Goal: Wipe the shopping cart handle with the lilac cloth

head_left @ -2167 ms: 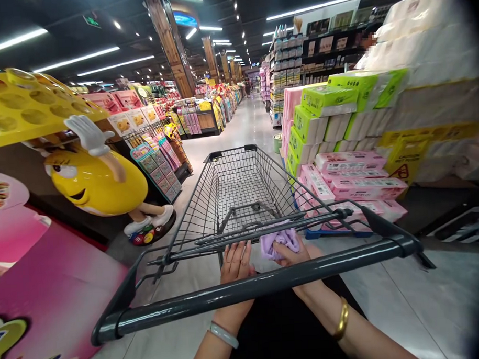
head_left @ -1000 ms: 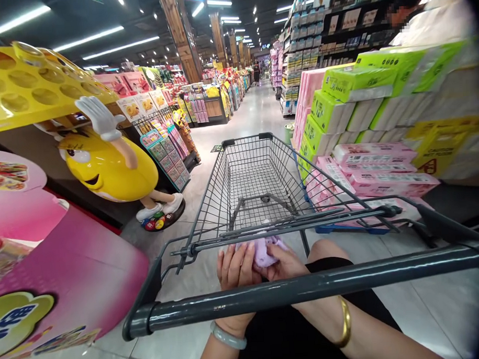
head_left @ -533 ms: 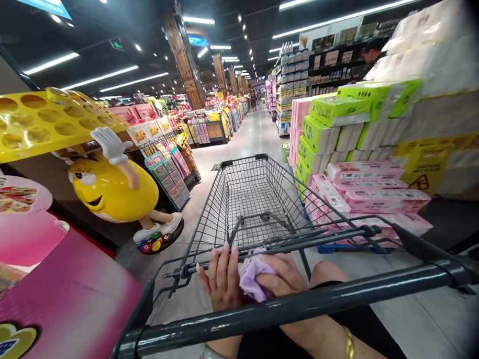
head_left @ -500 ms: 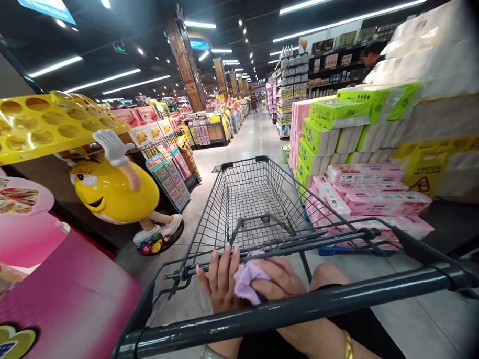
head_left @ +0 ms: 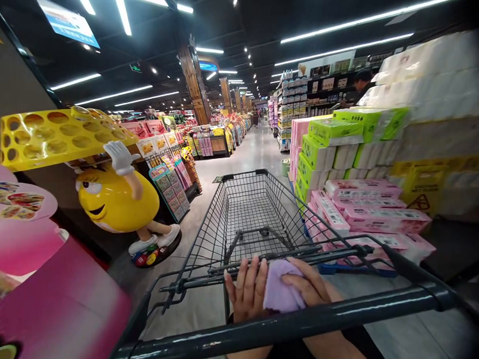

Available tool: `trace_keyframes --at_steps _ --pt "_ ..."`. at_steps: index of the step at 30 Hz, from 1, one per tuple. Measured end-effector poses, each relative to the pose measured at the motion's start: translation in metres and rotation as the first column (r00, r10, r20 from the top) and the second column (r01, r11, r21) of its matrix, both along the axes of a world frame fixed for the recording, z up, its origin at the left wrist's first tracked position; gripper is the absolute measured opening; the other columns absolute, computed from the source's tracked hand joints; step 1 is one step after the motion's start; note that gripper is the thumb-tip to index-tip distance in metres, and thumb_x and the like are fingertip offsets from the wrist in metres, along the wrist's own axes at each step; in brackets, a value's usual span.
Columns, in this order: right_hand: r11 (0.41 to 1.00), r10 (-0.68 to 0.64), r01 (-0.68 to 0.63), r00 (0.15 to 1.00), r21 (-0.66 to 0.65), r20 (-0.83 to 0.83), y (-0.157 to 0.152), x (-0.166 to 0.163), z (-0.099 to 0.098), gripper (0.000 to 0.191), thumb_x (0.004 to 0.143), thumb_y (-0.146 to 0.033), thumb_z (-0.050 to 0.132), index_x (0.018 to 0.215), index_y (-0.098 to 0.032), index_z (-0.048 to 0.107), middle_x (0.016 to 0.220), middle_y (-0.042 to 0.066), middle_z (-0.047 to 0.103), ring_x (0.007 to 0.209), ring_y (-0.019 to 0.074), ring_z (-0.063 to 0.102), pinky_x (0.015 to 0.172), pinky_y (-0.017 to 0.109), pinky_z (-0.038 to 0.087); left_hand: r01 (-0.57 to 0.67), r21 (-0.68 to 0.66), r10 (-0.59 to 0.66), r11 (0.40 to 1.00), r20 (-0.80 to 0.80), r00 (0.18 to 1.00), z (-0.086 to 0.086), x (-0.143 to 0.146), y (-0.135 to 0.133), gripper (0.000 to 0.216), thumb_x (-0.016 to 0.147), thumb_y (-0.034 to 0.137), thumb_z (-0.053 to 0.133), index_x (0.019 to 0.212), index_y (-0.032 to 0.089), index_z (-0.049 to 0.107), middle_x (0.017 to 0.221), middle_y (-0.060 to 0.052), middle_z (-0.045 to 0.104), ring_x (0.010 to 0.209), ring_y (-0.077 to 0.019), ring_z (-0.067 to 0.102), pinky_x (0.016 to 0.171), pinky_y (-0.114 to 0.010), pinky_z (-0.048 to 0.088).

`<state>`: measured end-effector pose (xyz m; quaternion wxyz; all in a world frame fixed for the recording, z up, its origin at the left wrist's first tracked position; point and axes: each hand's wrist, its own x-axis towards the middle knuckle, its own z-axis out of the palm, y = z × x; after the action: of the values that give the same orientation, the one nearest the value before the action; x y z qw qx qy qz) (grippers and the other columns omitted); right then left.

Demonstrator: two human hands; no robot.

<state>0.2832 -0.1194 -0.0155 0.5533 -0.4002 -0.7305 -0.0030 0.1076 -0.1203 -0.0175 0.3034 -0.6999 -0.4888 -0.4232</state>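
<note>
A small lilac cloth (head_left: 281, 292) lies between my two hands, just beyond the dark grey handle bar (head_left: 276, 329) of an empty wire shopping cart (head_left: 248, 216). My right hand (head_left: 314, 289) grips the cloth from the right. My left hand (head_left: 245, 292) is held flat with fingers up, its palm against the cloth's left side. Both wrists pass under the handle bar and are partly hidden by it.
A yellow candy-mascot figure (head_left: 116, 199) and a pink display (head_left: 51, 306) stand on the left. Stacked pink and green tissue packs (head_left: 354, 196) sit on the right beside a yellow wet-floor sign (head_left: 422, 186). The tiled aisle (head_left: 254, 147) runs ahead between shelves. A person (head_left: 362, 83) stands behind the stacks.
My view has tilted up, so the cart and hands sit lower in frame. The cloth has spread flatter between my hands, and both hands have shifted slightly right.
</note>
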Motion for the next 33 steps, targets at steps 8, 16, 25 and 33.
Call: trace_keyframes --at_steps 8,16,25,33 --pt "0.989 -0.147 0.143 0.984 -0.048 -0.103 0.009 0.027 -0.019 0.029 0.09 -0.029 0.061 0.119 -0.028 0.061 0.137 0.011 0.054 0.121 0.0327 0.059 0.097 0.054 0.053 -0.076 0.017 0.076 0.997 0.01 0.997 -0.01 0.031 0.014 0.062 0.091 0.021 0.057 0.152 0.023 0.045 0.163 -0.014 0.034 0.154 -0.0314 0.024 0.127 -0.056 0.012" --pt "0.982 -0.189 0.187 0.969 -0.029 -0.161 0.028 0.058 -0.016 0.024 0.09 -0.032 0.059 0.113 -0.024 0.062 0.133 0.012 0.055 0.119 0.0322 0.06 0.096 0.054 0.053 0.054 -0.017 -0.056 0.998 -0.093 0.994 0.034 0.066 0.021 0.055 0.092 0.02 0.049 0.147 0.019 0.053 0.147 -0.008 0.057 0.153 -0.026 0.028 0.128 -0.053 -0.003" --pt "0.981 -0.194 0.188 0.972 -0.058 -0.13 0.027 0.071 -0.016 0.029 0.089 -0.027 0.059 0.119 -0.025 0.059 0.136 0.014 0.056 0.122 0.0338 0.06 0.096 0.055 0.056 0.164 -0.208 -0.189 0.964 -0.105 0.976 0.032 0.09 0.039 0.067 0.089 0.026 0.05 0.155 0.014 0.04 0.122 -0.008 0.072 0.114 -0.0219 0.063 0.129 -0.043 -0.001" --pt "0.973 -0.229 0.228 0.973 -0.018 -0.026 0.037 0.078 -0.011 0.033 0.088 -0.026 0.06 0.12 -0.023 0.059 0.123 0.013 0.061 0.115 0.0298 0.063 0.098 0.05 0.056 0.255 -0.2 -0.267 0.946 -0.034 0.963 0.039 0.078 0.04 0.072 0.081 0.024 0.056 0.151 0.015 0.044 0.113 -0.006 0.073 0.103 -0.0208 0.065 0.128 -0.046 0.01"
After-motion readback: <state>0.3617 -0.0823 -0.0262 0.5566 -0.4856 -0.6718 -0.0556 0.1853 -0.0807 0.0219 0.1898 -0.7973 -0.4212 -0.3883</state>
